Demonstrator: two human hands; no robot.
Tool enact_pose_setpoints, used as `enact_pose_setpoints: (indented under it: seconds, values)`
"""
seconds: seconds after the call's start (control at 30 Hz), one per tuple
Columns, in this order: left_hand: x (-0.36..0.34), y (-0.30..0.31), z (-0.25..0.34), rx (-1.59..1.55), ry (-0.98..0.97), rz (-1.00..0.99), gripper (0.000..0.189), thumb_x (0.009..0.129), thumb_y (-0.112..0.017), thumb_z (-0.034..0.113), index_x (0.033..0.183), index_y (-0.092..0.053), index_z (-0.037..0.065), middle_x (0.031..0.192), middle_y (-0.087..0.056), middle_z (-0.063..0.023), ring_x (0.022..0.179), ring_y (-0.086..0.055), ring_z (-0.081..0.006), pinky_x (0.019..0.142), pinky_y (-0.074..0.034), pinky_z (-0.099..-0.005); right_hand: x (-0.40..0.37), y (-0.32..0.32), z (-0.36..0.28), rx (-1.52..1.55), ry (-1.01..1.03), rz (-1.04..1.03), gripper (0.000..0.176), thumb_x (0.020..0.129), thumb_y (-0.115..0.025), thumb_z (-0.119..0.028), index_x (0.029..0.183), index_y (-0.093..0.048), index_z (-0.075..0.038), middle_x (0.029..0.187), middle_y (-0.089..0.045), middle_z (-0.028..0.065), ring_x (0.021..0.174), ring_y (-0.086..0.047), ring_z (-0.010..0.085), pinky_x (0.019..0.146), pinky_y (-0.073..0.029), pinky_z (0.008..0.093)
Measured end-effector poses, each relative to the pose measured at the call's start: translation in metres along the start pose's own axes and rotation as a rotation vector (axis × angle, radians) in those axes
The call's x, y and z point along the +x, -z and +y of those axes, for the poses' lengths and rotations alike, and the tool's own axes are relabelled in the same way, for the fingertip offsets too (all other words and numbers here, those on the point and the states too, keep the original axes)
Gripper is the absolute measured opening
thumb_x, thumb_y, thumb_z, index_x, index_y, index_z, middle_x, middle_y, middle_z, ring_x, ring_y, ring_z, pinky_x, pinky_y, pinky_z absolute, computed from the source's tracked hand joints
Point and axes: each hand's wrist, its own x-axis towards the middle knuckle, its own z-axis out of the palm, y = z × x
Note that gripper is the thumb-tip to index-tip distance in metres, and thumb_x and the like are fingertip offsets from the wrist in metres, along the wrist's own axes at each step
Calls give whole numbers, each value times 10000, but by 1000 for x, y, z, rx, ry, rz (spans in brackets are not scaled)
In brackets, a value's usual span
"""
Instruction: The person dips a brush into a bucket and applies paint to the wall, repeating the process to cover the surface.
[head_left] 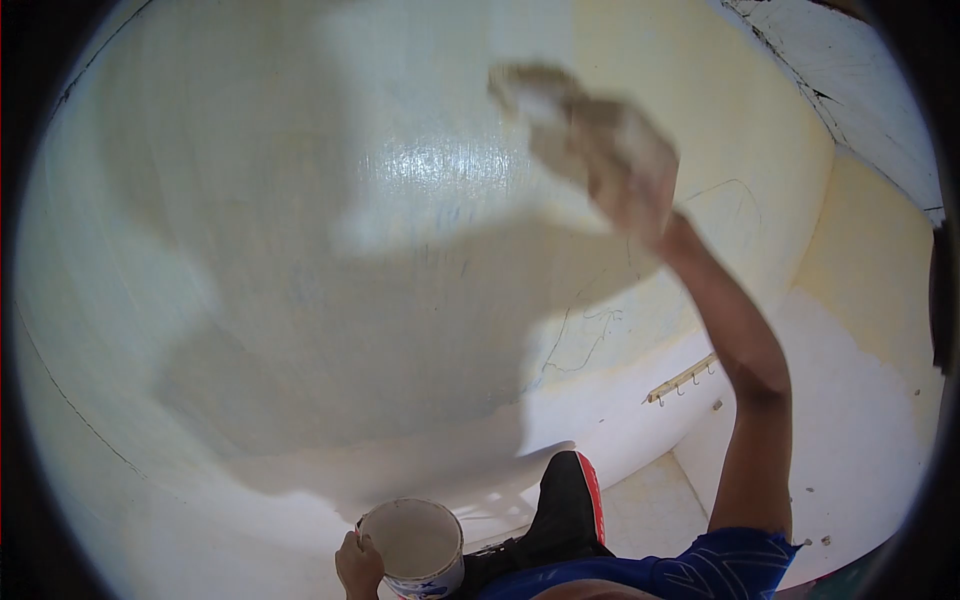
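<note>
My right hand point(625, 160) is raised high against the wall point(300, 200), smeared with white paint and blurred by motion. It grips a paint tool point(525, 88) whose end presses on the wall; the blur hides what kind of tool it is. My left hand point(358, 565) is low at the bottom of the view, holding the rim of a white paint bucket point(415, 548). The wall shows a wet, glossy white patch point(440, 160) beside older yellowish paint point(720, 110).
A strip of hooks point(682, 380) is fixed low on the wall to the right. The wall meets another wall at a corner point(800, 270) on the right. My knee in black shorts point(568, 505) is below. Scribbles mark the yellow paint.
</note>
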Motion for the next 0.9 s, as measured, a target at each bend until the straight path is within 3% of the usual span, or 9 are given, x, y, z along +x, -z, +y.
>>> enact_pose_setpoints:
  seconds: [0.1, 0.23, 0.3, 0.43, 0.53, 0.67, 0.77, 0.83, 0.9]
  values:
    - [-1, 3, -1, 23, 17, -8, 339, 957, -565, 276, 833, -584, -39, 834, -648, -328, 823, -624, -549, 744, -465, -609, -77, -7, -52, 449, -254, -66, 260, 829, -645, -6, 1070, -732, -50, 1134, -686, 141, 990, -699, 342, 849, -587, 402]
    - [0, 8, 6, 42, 46, -31, 337, 957, -569, 272, 832, -583, -40, 840, -649, -328, 825, -623, -548, 739, -462, -609, -83, -2, -75, 272, -82, -171, 358, 788, -667, 81, 1136, -676, -2, 1043, -701, 162, 909, -723, 286, 722, -607, 351]
    - [-1, 8, 7, 24, 38, -41, 329, 959, -568, 269, 845, -588, -40, 845, -652, -326, 827, -624, -548, 737, -463, -605, -51, 18, -64, 237, -344, -405, 377, 715, -646, 195, 1040, -669, 5, 1000, -703, 144, 928, -708, 290, 782, -584, 344]
    - [-3, 5, 8, 71, -7, 4, 257, 955, -583, 229, 872, -607, -13, 808, -672, -296, 799, -651, -521, 724, -489, -587, 55, 20, -11, 9, -473, -234, 199, 867, -691, -8, 1063, -700, -39, 968, -715, 140, 903, -694, 258, 818, -522, 337]
    - [-3, 6, 11, 64, 24, -11, 258, 957, -578, 228, 876, -609, -16, 816, -672, -301, 808, -653, -523, 731, -491, -586, 101, 25, 36, -158, -394, -168, 191, 941, -686, -175, 1071, -700, -37, 996, -714, 155, 857, -677, 263, 749, -525, 347]
    - [-3, 5, 8, 79, 27, -14, 270, 960, -570, 232, 872, -609, -20, 819, -669, -309, 809, -653, -526, 731, -491, -584, 153, 25, 17, -209, -91, 208, 90, 911, -685, 5, 900, -596, -4, 936, -664, 141, 891, -661, 254, 829, -518, 379]
    - [-1, 6, 8, 70, 21, -18, 275, 960, -570, 235, 866, -607, -22, 815, -666, -310, 802, -649, -529, 726, -487, -587, 131, 19, 20, -165, 16, 142, 67, 919, -680, -3, 921, -614, -13, 948, -673, 154, 888, -671, 256, 823, -526, 384]
    - [-1, 7, 9, 58, 28, -34, 277, 960, -571, 236, 863, -607, -22, 814, -665, -311, 798, -646, -530, 724, -485, -589, 76, 8, 12, -468, -44, 8, 283, 964, -668, -240, 1082, -690, 15, 1000, -716, 152, 757, -660, 246, 688, -530, 359]
    - [-1, 8, 10, 40, 28, -20, 282, 960, -572, 237, 858, -603, -24, 808, -663, -308, 789, -641, -533, 715, -480, -594, 31, -4, -14, -93, 181, 74, 320, 967, -657, -249, 1119, -692, 31, 1012, -719, 141, 687, -668, 228, 612, -531, 360]
